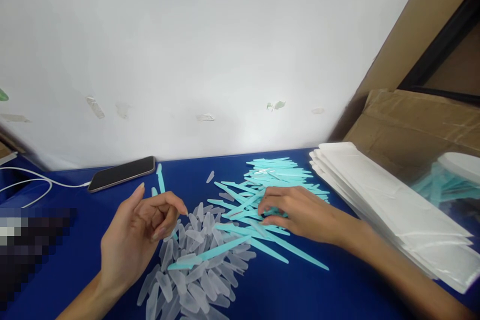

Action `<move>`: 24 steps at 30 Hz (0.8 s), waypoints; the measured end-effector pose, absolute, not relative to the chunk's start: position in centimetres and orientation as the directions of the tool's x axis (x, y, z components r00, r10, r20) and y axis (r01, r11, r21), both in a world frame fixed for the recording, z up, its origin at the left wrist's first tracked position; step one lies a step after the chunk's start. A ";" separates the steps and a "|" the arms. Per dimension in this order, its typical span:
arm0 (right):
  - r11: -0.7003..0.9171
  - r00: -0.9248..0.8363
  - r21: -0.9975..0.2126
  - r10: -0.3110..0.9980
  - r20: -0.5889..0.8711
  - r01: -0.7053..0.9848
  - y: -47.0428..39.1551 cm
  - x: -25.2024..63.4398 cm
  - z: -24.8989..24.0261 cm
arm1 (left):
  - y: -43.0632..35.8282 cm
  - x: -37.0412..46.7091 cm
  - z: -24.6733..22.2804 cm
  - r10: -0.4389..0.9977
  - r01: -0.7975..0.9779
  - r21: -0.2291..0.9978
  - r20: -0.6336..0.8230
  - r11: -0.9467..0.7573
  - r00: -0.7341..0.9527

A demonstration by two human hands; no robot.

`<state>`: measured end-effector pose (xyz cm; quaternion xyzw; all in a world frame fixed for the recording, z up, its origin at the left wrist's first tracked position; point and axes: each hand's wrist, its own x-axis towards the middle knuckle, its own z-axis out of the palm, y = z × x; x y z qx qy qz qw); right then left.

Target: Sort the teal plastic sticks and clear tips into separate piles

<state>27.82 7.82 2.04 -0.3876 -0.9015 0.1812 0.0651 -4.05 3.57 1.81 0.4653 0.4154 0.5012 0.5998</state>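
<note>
My left hand is raised at the left edge of a heap of small translucent plastic caps. Its thumb stands up apart from the loosely curled fingers, and no held item shows. Parts of turquoise sticks show behind that hand; one turquoise stick lies just beyond it. My right hand reaches over a pile of flat turquoise facial razors, its thumb and fingers apart and touching or just above them. A turquoise razor lies across the caps.
A phone with a white cable lies at the back left on the blue table. White padded sleeves are stacked at right, next to a clear bag of turquoise pieces and cardboard. A white wall stands behind.
</note>
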 end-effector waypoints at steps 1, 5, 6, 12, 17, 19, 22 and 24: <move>0.650 -0.697 -0.345 0.717 -0.015 0.677 7.9 27.8 1.8 | 3.6 -4.1 1.8 0.987 -0.214 0.975 -0.032 0.065 0.155; 0.661 -0.686 -0.277 0.728 0.011 0.697 8.2 27.9 1.6 | 3.5 -4.3 1.6 0.988 -0.212 0.975 -0.034 0.066 0.152; 0.655 -0.679 -0.279 0.734 0.013 0.703 8.1 28.0 1.7 | 3.5 -4.4 1.6 0.988 -0.212 0.975 -0.038 0.070 0.149; 0.630 -0.691 -0.354 0.720 -0.066 0.691 7.0 27.5 2.6 | 3.6 -4.4 1.6 0.989 -0.222 0.973 -0.031 0.063 0.146; 0.609 -0.681 -0.368 0.726 -0.098 0.702 7.1 27.4 2.6 | 3.6 -4.3 1.6 0.988 -0.227 0.971 -0.041 0.074 0.146; 0.595 -0.673 -0.382 0.733 -0.103 0.707 7.4 27.7 2.6 | 3.5 -4.3 1.6 0.987 -0.233 0.969 -0.048 0.084 0.154; 0.589 -0.673 -0.399 0.732 -0.107 0.703 7.4 27.9 2.8 | 3.5 -4.1 1.7 0.984 -0.242 0.965 -0.060 0.100 0.167; 0.592 -0.678 -0.403 0.727 -0.108 0.698 7.2 28.0 3.0 | 3.5 -3.9 1.8 0.982 -0.246 0.963 -0.064 0.107 0.177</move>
